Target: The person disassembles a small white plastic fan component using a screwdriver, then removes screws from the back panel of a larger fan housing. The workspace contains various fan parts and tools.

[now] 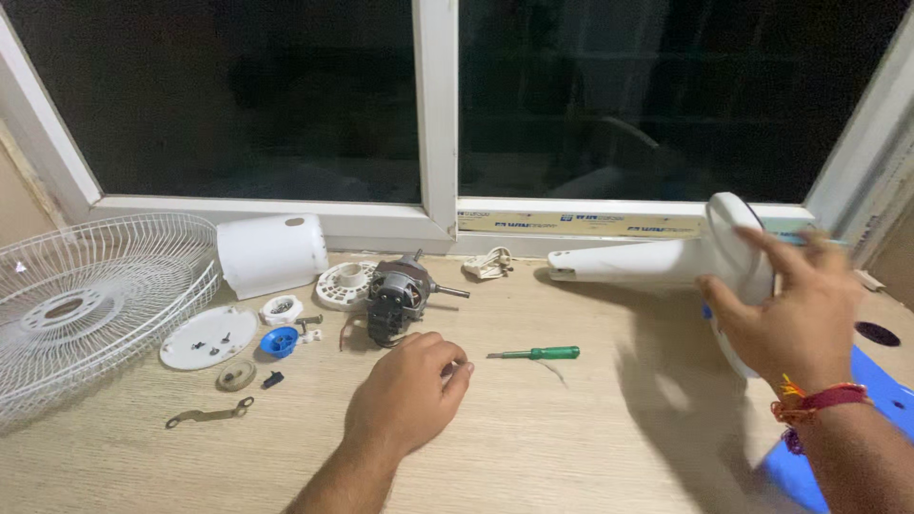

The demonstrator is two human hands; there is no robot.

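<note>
My right hand [790, 305] grips the round white base of a fan stand [666, 259], which lies tipped on its side with its neck pointing left along the window sill. My left hand [405, 392] rests knuckles-up on the wooden table, fingers curled, just in front of the grey fan motor [395, 295]; whether it holds anything small I cannot tell. A green-handled screwdriver [538, 353] lies to the right of that hand.
A white wire fan guard [86, 305] lies at far left. Near it are a white motor cover [271, 252], a round white plate [208, 337], a blue cap [279, 341], a metal bracket [209, 414] and small parts. A blue object [885, 400] sits at right.
</note>
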